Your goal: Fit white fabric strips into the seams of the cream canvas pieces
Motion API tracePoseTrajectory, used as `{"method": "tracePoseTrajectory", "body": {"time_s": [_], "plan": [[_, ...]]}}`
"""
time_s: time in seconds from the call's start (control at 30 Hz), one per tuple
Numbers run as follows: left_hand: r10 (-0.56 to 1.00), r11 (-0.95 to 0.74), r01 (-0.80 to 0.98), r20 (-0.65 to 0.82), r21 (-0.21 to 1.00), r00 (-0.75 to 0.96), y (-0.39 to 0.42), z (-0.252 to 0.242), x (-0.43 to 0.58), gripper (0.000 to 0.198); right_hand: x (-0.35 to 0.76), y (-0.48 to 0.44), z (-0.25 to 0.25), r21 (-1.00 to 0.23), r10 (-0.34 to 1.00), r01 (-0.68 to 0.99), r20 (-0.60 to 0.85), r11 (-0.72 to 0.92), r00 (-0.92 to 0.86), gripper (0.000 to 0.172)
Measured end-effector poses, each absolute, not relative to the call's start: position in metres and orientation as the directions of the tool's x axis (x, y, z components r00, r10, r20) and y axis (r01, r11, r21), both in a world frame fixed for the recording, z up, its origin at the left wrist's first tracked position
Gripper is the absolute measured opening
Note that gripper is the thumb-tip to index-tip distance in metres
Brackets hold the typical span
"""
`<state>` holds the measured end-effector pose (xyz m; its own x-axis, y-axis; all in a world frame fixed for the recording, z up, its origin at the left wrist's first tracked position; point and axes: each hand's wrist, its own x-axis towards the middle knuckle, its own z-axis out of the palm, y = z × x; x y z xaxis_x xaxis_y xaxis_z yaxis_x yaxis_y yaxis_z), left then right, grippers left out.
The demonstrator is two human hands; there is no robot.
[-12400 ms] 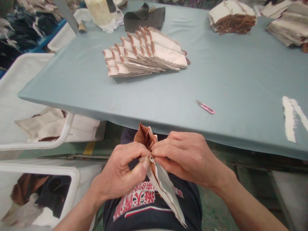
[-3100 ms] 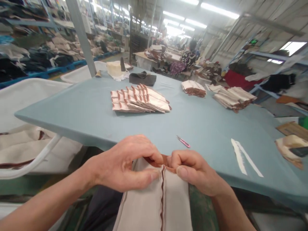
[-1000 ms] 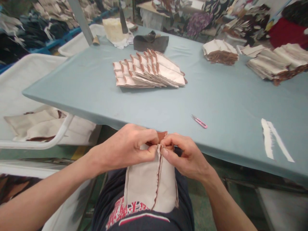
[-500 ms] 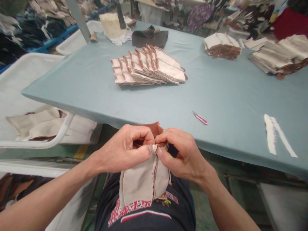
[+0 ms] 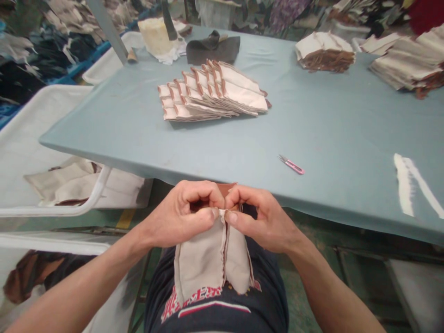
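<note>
A sewn fabric piece point(image 5: 200, 264), cream on the side facing me with brown on its far side, hangs in front of my body from both hands. A raised seam runs down its middle. My left hand point(image 5: 189, 210) pinches the top edge just left of that seam. Close beside it, my right hand point(image 5: 258, 213) pinches the same edge on the right, the fingertips of both hands almost touching. Behind my fingers, part of the brown side shows; the rest is hidden. On the table beyond lie pink-handled thread snips point(image 5: 291, 164), apart from both hands.
A fanned stack of cream and brown pieces point(image 5: 211, 92) lies on the blue-green table point(image 5: 138, 143). More stacks point(image 5: 324, 51) sit at the back right, with white strips point(image 5: 404, 185) at the right. White tubs point(image 5: 100, 187) holding fabric stand at the left, below the table's edge.
Both hands keep their pinch on the fabric piece near the seam, drawn slightly closer together at the top. Its lower right part hangs wider from the seam. The view has shifted a little.
</note>
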<state>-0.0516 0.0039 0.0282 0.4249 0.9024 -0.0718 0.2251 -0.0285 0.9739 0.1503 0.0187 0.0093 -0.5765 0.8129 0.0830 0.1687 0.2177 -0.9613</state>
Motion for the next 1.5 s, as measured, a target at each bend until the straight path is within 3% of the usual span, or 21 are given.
{"method": "tracePoseTrajectory", "body": {"time_s": [0.37,0.73,0.97,1.2,1.5], "plan": [[0.899,0.041,0.233,-0.138,0.972,0.416,0.004,0.029,-0.052,0.011,0.148,0.015,0.011,-0.922,0.841,0.274,0.091,0.274,-0.534,0.013],[0.859,0.005,0.198,-0.106,0.980,0.501,-0.002,0.023,-0.059,0.017,0.145,0.005,0.026,-0.781,0.836,0.484,0.086,0.395,-0.542,0.018],[0.772,0.124,0.071,-0.141,0.990,0.620,-0.001,0.012,-0.074,0.024,0.150,0.008,0.026,-0.820,0.697,0.302,0.155,0.486,-0.701,0.015],[0.830,-0.031,0.231,-0.104,0.972,0.548,-0.008,0.011,-0.081,0.023,0.151,0.005,0.018,-0.720,0.706,0.347,0.275,0.601,-0.652,0.011],[0.784,-0.373,0.473,-0.002,0.798,0.621,-0.001,0.029,-0.075,0.012,0.147,0.004,0.014,-0.660,0.697,0.364,0.349,0.658,-0.627,0.012]]}}
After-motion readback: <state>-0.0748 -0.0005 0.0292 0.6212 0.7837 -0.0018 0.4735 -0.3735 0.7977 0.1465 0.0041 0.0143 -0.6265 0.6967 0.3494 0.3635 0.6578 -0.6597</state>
